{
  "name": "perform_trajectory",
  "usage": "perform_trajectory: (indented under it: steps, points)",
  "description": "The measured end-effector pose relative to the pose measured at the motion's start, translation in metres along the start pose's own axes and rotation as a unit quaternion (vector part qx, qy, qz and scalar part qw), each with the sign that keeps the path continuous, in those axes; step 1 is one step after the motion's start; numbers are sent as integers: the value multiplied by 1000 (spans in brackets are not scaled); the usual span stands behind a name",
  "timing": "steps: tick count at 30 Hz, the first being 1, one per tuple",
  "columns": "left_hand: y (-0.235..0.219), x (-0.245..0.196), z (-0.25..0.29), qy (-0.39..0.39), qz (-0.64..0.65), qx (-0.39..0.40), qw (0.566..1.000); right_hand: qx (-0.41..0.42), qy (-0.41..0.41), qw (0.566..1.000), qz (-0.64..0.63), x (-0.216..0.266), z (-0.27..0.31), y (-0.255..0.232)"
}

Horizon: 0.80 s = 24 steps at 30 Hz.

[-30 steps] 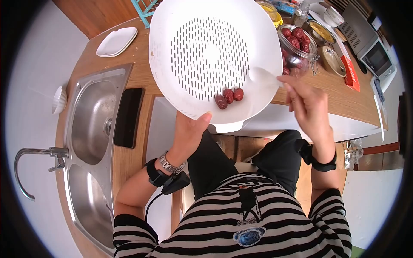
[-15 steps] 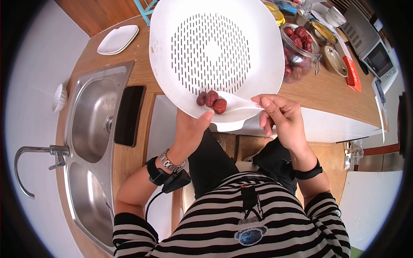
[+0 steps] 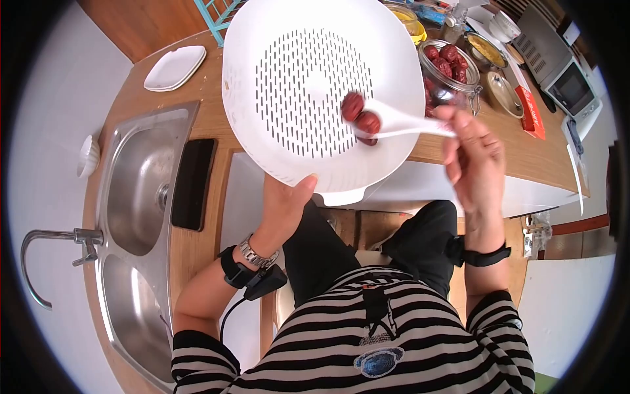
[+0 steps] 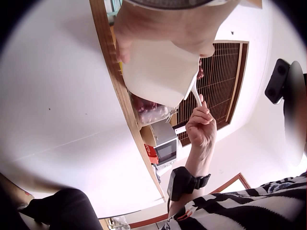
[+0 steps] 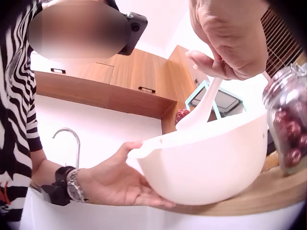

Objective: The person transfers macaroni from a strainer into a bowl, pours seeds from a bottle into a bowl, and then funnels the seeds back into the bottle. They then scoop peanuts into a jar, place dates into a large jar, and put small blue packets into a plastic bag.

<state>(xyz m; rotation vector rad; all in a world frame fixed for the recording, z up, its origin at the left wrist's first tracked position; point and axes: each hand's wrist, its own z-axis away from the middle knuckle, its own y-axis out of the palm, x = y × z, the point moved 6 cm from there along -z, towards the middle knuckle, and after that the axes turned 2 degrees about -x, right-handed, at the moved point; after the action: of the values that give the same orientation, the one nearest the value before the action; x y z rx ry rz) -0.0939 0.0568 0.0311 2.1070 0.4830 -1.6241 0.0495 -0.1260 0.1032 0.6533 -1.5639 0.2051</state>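
Note:
A white colander (image 3: 394,157) with a slotted base is tilted toward me at the counter's edge. My left hand (image 3: 283,205) grips its near side, thumb on the rim; the right wrist view shows the fingers spread under the wall. My right hand (image 3: 478,154) pinches the handle of a white spoon (image 3: 400,121) over the colander. Red dates (image 3: 367,123) sit at the spoon's bowl, one partly hidden. In the right wrist view, a date (image 5: 182,115) shows above the colander's rim. A glass jar (image 3: 453,98) of red dates stands right beside the colander.
On the left is a double sink (image 3: 134,190) with a tap (image 3: 62,235). A black phone (image 3: 194,184) lies beside it, white plates (image 3: 174,69) farther back. A lid (image 3: 504,95), a red box (image 3: 530,111) and a microwave (image 3: 571,88) stand to the right.
The spoon has gone from the colander's right side down to the dates near the front rim, then up and right with dates on it. The left hand keeps its hold.

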Motion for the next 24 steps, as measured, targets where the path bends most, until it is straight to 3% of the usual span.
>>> perform_trajectory:
  steps: [5,9,11,15,17,24]
  points:
    - [1,3,1,-19,55,-5,998,-49,-139,989,28,52,-22,-39]
    - [2,-1,1,-18,22,14,1000,-91,-198,972,90,71,-39,-70]
    - [1,-1,1,-8,23,6,1000,-139,-256,937,192,80,-40,-78]
    - [1,0,2,-9,36,-1,999,-167,-252,917,260,83,-38,-75]
    - [2,-1,2,-14,32,2,999,-176,-290,880,332,86,-35,-71]
    - [2,-2,2,-12,15,5,1000,-175,-327,810,453,83,-27,-55]
